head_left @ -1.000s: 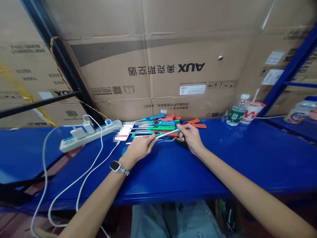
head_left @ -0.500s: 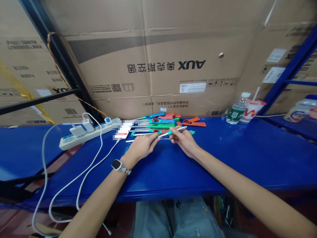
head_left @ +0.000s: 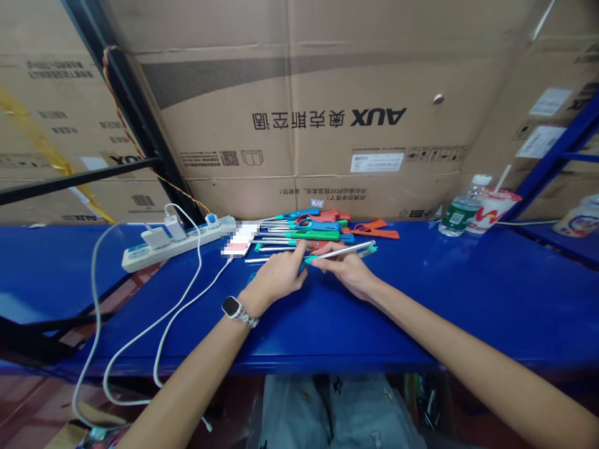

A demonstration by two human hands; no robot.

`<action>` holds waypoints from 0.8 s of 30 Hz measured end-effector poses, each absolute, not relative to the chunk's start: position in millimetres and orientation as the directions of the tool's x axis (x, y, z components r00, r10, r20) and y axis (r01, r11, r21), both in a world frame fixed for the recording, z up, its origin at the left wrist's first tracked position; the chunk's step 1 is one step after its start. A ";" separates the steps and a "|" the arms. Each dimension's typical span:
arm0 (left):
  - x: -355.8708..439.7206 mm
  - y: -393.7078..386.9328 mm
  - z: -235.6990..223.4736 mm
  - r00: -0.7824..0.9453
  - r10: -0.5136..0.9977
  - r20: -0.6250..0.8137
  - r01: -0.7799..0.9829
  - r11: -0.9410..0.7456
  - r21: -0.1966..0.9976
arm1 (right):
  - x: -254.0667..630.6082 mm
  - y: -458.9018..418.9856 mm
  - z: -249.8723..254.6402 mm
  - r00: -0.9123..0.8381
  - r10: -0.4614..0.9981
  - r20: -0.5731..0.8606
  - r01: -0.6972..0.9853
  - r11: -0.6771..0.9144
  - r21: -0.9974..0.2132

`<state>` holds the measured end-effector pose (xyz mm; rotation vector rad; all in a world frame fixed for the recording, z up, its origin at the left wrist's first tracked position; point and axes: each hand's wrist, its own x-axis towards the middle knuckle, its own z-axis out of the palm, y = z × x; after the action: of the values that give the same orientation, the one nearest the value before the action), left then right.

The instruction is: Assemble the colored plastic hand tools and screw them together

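A long-necked lighter [head_left: 344,251] with a teal collar and silver tube spans my two hands, its tube pointing right and slightly up. My left hand [head_left: 278,273], with a watch at the wrist, closes around its blue-teal handle, which is mostly hidden. My right hand [head_left: 352,272] pinches it near the collar, the tube running over the fingers. Just behind my hands lies a pile of similar lighters, among them a green lighter [head_left: 312,236] and an orange lighter [head_left: 381,232]. Another teal-ended piece [head_left: 369,252] shows beyond my right hand.
A phone [head_left: 241,240], partly blurred, lies left of the pile on a cable. Farther left is a white power strip [head_left: 180,244] with plugs. A water bottle [head_left: 457,215] and a red-white cup [head_left: 491,212] stand right on the blue tabletop [head_left: 421,312], before a cardboard box [head_left: 322,81].
The held lighter has been turned or shifted: its teal collar now sits between my hands and its long tube reaches farther right. My left hand has closed on the handle. The view has shifted slightly.
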<state>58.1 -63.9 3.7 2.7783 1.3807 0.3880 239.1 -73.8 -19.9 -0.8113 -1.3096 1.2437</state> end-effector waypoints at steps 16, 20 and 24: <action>52.0 -63.5 5.9 0.586 0.770 0.251 0.767 -0.627 0.132 | 227.8 -72.8 -16.5 -0.133 0.949 0.286 -0.189 0.259 -0.947; 46.3 -62.0 1.4 0.616 0.724 0.311 0.695 -0.685 0.220 | 231.0 -68.7 -14.1 -0.222 0.906 0.359 -0.104 0.345 -0.933; 45.6 -60.0 -1.7 0.636 0.693 0.339 0.632 -0.720 0.287 | 233.8 -62.6 -16.2 -0.297 0.871 0.392 -0.063 0.391 -0.918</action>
<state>45.6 -60.0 -1.7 2.7116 1.1047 0.6522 233.8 -62.6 -16.2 -0.7363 -1.5938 1.1067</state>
